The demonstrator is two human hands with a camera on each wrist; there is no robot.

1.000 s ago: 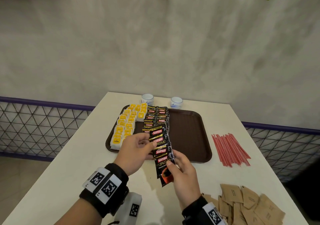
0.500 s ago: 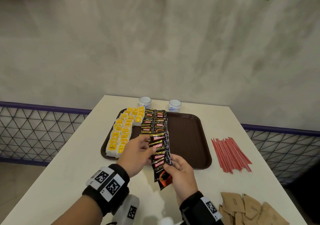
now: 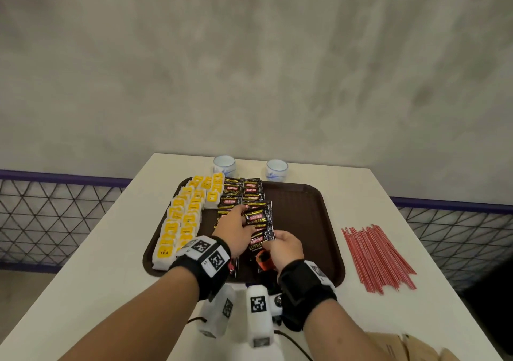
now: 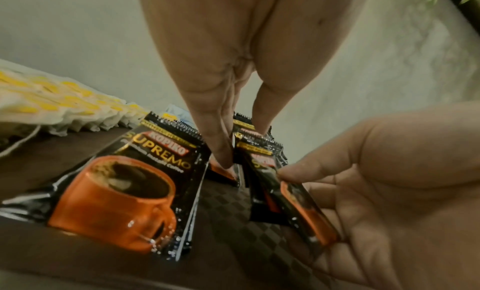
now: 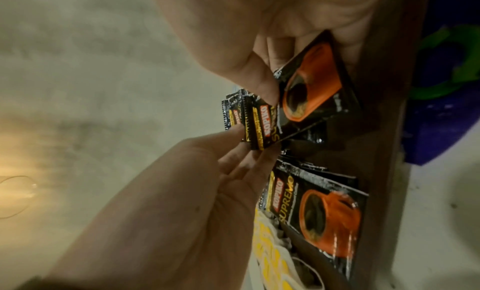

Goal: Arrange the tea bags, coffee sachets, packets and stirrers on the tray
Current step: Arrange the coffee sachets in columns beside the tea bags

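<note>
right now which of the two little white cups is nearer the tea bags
The left cup, just behind the tray's far-left corner where the yellow tea bags lie; the other cup stands further right, behind the coffee sachets.

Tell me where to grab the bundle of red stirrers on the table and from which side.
Grip the red stirrers around the middle, coming from above with fingers across their length. They lie flat, roughly parallel and slightly fanned on the table, so a mid-bundle pinch should gather them all.
</note>
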